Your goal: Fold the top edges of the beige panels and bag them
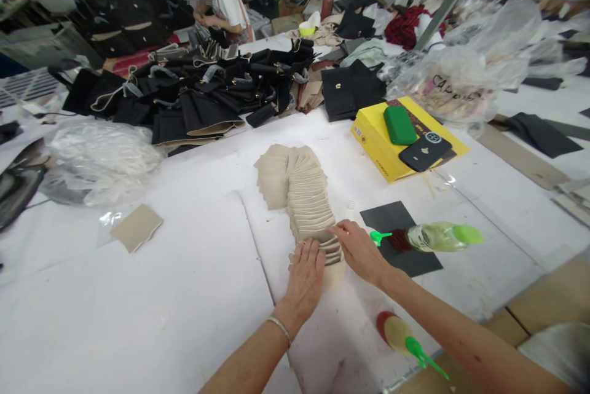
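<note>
A long fanned row of beige leather pieces lies on the white table, overlapping like shingles. My left hand lies flat on the near end of the row, fingers stretched out and together. My right hand rests on the same end from the right, its fingers extended and touching the top pieces. Neither hand grips anything.
A green-capped glue bottle lies on a black sheet right of my hands; a second bottle lies nearer. A yellow box carries a green case and a phone. Black bags, plastic bags, a single beige piece. A person sits far back.
</note>
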{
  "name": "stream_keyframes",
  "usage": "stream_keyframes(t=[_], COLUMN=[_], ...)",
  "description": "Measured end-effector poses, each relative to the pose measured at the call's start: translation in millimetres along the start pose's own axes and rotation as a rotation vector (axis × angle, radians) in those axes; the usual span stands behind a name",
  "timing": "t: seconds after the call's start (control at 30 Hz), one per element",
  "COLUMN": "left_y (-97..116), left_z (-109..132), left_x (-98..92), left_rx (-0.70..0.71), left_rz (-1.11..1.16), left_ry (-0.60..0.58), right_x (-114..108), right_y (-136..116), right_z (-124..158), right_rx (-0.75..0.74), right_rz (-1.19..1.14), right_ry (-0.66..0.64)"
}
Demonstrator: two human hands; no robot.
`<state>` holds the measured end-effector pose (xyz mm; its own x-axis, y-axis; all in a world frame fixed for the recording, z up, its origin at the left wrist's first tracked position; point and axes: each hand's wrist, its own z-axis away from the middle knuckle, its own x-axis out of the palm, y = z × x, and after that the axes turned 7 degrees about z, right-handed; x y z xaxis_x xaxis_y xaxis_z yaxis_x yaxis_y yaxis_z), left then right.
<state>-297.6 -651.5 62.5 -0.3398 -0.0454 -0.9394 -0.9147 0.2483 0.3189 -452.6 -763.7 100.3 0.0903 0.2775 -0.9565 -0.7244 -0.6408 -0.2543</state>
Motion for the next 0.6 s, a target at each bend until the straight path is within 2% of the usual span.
stream_keyframes(t=[0.17, 0.37, 0.6], left_y=[0.8, 2.7, -0.4], left_z=[-4.6, -13.7, -16.4], left_x=[-2.8, -7.4, -11.4], left_rx=[-0.021, -0.071, -0.039], left_rz=[0.029, 0.056, 0.103], left_ry=[-0.024, -0.059, -0.115], right_x=[-1.8, -3.9, -4.1], right_y=[-0.3, -1.7, 8.1], right_z=[-15.5, -11.9, -29.8], right_rx=[0.008, 0.0, 0.015], right_rz=[0.053, 0.057, 0.058], right_ry=[-0.002, -0.003, 0.014])
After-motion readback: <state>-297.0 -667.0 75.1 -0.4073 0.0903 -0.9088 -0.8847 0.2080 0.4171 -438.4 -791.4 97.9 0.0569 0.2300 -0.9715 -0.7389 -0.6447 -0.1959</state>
